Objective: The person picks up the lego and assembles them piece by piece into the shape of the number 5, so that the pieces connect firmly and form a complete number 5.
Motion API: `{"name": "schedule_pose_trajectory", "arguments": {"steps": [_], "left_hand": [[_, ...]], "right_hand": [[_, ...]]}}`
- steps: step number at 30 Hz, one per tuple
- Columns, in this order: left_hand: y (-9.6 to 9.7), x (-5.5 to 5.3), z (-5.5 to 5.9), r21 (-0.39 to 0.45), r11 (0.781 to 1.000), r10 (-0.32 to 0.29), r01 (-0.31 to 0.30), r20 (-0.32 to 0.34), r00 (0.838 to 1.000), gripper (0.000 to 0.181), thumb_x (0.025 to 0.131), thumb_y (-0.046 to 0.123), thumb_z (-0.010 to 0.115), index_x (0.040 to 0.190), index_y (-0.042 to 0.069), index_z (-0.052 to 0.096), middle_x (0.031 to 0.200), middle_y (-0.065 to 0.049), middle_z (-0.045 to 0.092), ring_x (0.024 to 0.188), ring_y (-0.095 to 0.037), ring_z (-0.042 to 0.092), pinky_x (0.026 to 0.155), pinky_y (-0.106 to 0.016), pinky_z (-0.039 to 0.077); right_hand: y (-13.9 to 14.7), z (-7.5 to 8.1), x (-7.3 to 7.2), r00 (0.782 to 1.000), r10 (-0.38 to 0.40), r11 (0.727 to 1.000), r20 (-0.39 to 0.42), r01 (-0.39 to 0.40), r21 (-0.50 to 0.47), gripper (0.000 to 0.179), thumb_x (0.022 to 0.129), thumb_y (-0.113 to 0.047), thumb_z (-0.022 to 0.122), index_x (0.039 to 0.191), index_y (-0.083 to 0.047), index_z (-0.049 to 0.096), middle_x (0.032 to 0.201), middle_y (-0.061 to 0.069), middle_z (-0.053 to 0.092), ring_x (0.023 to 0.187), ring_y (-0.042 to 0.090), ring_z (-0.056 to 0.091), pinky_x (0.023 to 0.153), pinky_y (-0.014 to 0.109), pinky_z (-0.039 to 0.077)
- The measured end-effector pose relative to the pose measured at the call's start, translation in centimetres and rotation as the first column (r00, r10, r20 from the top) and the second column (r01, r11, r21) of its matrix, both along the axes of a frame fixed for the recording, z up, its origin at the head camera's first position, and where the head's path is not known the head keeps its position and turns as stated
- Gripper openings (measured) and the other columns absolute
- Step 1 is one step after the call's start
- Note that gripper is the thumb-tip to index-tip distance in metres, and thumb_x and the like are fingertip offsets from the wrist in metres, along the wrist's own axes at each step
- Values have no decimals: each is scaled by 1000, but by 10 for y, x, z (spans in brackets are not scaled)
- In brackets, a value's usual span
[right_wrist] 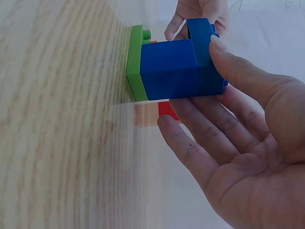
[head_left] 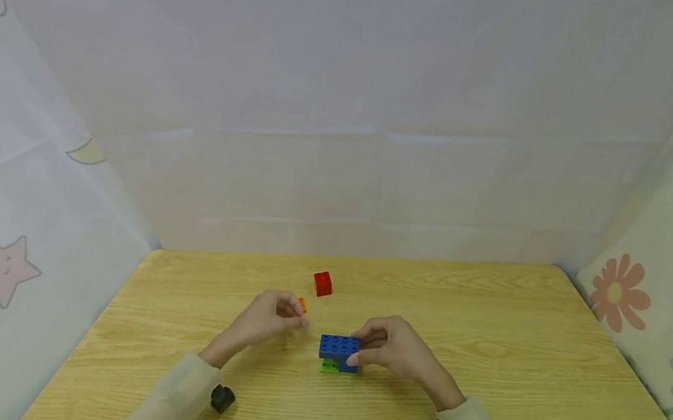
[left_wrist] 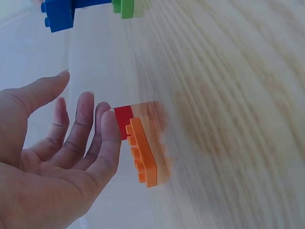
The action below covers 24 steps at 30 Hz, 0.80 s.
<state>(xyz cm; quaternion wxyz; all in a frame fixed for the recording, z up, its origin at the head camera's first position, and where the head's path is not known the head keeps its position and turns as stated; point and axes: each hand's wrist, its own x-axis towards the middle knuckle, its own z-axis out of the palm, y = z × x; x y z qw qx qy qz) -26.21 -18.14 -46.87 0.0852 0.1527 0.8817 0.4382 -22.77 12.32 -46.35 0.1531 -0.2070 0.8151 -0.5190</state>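
Note:
My right hand (head_left: 392, 346) pinches a small stack of building bricks between thumb and fingers. On top is a long blue brick (head_left: 338, 346); beneath one end sits a smaller blue brick (right_wrist: 169, 69), on a thin green brick (right_wrist: 136, 67) that stands on the table. Under the stack's other end, green studs show below a gap. Left of the stack, my left hand (head_left: 266, 318) hovers with loosely bent fingers and nothing in its grasp. Just beyond its fingertips lies a flat orange brick (left_wrist: 145, 157), partly hidden by the hand in the head view.
A red brick (head_left: 323, 283) stands farther back on the wooden table (head_left: 461, 307), behind the orange one. Pale cloth walls (head_left: 344, 166) rise along the table's back and sides. Each wrist wears a small black device.

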Motion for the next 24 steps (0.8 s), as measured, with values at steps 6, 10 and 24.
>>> {"name": "schedule_pose_trajectory", "arguments": {"steps": [6, 10, 24], "left_hand": [[-1, -9, 0, -1, 999, 37, -37, -19, 999, 10, 97, 21, 77, 103, 14, 74, 100, -1, 77, 93, -18, 72, 80, -32, 58], [0, -13, 1, 7, 997, 77, -77, -31, 997, 18, 97, 22, 78, 111, 11, 76, 107, -2, 77, 98, -18, 72, 85, -35, 61], [3, -32, 2, 41, 987, 159, -158, -29, 987, 46, 97, 26, 79, 137, 6, 67, 136, -21, 67, 113, -31, 72, 88, -41, 64]], "right_hand": [[0, 0, 0, 1000, -2, 1000, 0, 2, 2, 32, 86, -21, 88, 113, -7, 77, 111, 8, 79, 103, 20, 76, 91, 38, 63], [0, -1, -1, 1000, -5, 1000, 1, 5, 6, 31, 86, -22, 88, 112, -9, 77, 111, 6, 79, 103, 19, 76, 91, 38, 63], [0, -3, 0, 1000, -9, 1000, -6, 9, 7, 29, 86, -23, 88, 111, -12, 78, 111, 5, 78, 103, 18, 75, 91, 38, 63]]}}
